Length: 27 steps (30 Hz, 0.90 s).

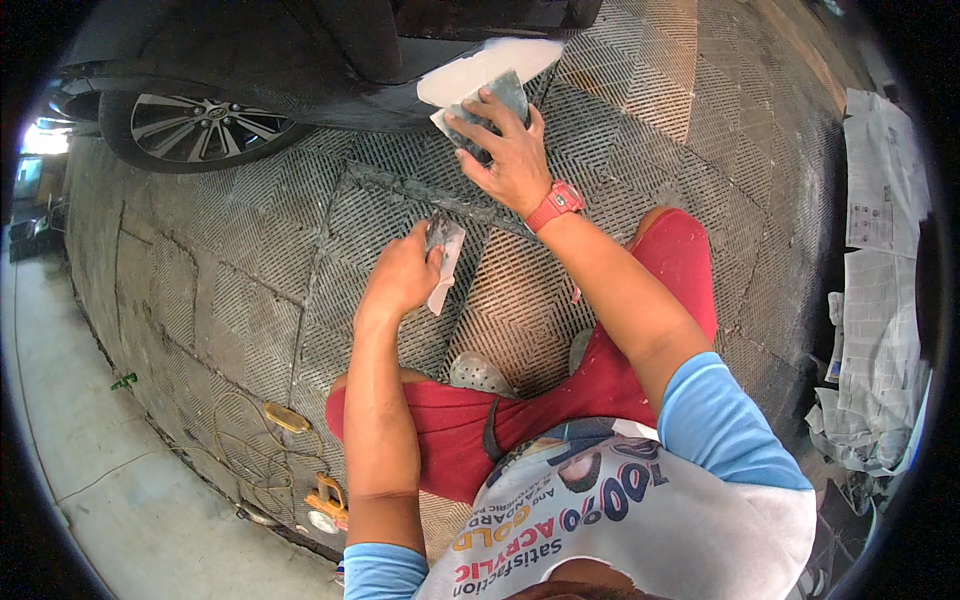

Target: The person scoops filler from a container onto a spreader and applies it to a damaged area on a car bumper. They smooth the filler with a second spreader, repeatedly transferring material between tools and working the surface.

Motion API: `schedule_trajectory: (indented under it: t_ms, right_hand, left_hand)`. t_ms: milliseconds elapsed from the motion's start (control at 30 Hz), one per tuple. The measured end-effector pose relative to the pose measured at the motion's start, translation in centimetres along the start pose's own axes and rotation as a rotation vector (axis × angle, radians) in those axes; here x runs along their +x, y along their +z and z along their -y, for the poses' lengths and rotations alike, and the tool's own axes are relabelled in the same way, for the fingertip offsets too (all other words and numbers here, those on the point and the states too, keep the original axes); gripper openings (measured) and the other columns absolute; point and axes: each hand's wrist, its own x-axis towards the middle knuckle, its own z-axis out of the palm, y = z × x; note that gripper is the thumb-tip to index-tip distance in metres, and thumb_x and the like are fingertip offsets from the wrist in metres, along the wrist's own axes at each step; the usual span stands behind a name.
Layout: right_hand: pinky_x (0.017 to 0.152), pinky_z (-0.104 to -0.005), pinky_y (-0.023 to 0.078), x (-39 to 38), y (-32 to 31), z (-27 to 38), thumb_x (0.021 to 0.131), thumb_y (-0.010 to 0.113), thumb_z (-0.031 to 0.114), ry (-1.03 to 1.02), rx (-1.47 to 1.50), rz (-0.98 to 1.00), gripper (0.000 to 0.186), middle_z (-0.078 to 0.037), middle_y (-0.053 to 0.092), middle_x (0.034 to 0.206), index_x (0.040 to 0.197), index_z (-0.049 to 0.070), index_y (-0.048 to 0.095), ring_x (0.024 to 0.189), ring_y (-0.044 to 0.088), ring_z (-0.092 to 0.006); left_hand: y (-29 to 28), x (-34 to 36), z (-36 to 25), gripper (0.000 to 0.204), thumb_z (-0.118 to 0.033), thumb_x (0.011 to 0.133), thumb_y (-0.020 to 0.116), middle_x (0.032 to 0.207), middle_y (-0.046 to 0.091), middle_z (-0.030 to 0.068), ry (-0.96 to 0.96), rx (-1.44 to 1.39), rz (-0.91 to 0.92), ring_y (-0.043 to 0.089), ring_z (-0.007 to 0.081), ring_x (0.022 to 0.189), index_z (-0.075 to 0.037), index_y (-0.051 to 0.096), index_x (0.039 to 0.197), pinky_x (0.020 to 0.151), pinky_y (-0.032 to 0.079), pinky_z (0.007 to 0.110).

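A dark car's lower body (250, 50) fills the top of the head view. At its corner is a smooth white patch (485, 66), like filler or primer. My right hand (512, 165), a red watch on its wrist, presses a flat grey rectangular pad (513, 92) against the patch's lower edge. The pad looks like sandpaper or a spreader; I cannot tell which. Lower and to the left, my left hand (402, 272) pinches a small flat piece (449, 255), grey above and whitish below, held away from the car above the floor.
An alloy wheel (205, 130) stands at the upper left. Patterned interlocking tiles (240, 240) cover the floor. On the left lie a yellow tool (325, 500), a yellow block (287, 417) and a thin cord. Newspaper sheets (880, 300) line the right side. My red-clad legs are bent below.
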Motion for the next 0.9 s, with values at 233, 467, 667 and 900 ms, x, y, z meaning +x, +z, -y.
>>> schedule_trajectory:
  t_ms: [233, 467, 667, 900]
  right_hand:
    - [0.117, -0.0784, 0.03, 0.2, -2.3, -0.4, 0.095, 0.077, 0.033, 0.083, 0.017, -0.056, 0.047, 0.0, 0.065, 0.151, 0.142, 0.032, 0.076, 0.154, 0.053, -0.0267]
    - [0.114, -0.0786, 0.033, 4.6, -2.7, 2.1, 0.095, 0.075, 0.033, 0.058, 0.057, -0.088, 0.044, -0.001, 0.067, 0.146, 0.139, 0.029, 0.078, 0.142, 0.061, -0.0261]
    - [0.113, -0.0815, 0.033, 3.9, -1.3, 2.7, 0.094, 0.077, 0.033, 0.037, 0.058, -0.069, 0.049, -0.001, 0.067, 0.147, 0.142, 0.031, 0.075, 0.15, 0.056, -0.0273]
    - [0.119, -0.0793, 0.028, 0.0, -0.7, 0.1, 0.093, 0.078, 0.034, -0.01, -0.014, 0.036, 0.053, -0.001, 0.065, 0.153, 0.146, 0.034, 0.073, 0.155, 0.053, -0.0276]
  left_hand:
    - [0.2, -0.2, -0.1, 0.054, -0.02, 0.103, 0.068, 0.105, 0.075, 0.0398, 0.04, 0.016, -0.041, 0.073, 0.0553, 0.106, 0.009, 0.059, 0.148, 0.099, 0.057, 0.06]
    - [0.2, -0.4, -0.3, 0.058, -0.024, 0.104, 0.069, 0.115, 0.074, 0.0407, 0.011, 0.021, 0.003, 0.071, 0.0562, 0.115, 0.01, 0.058, 0.149, 0.103, 0.056, 0.058]
    - [-0.2, -0.8, -0.3, 0.058, -0.024, 0.104, 0.07, 0.118, 0.074, 0.0407, 0.02, 0.007, -0.013, 0.071, 0.0556, 0.115, 0.011, 0.059, 0.149, 0.103, 0.056, 0.058]
    - [-0.2, -0.5, -0.2, 0.061, -0.025, 0.103, 0.07, 0.117, 0.074, 0.0404, -0.011, 0.022, -0.001, 0.072, 0.0558, 0.115, 0.01, 0.058, 0.151, 0.103, 0.056, 0.058]
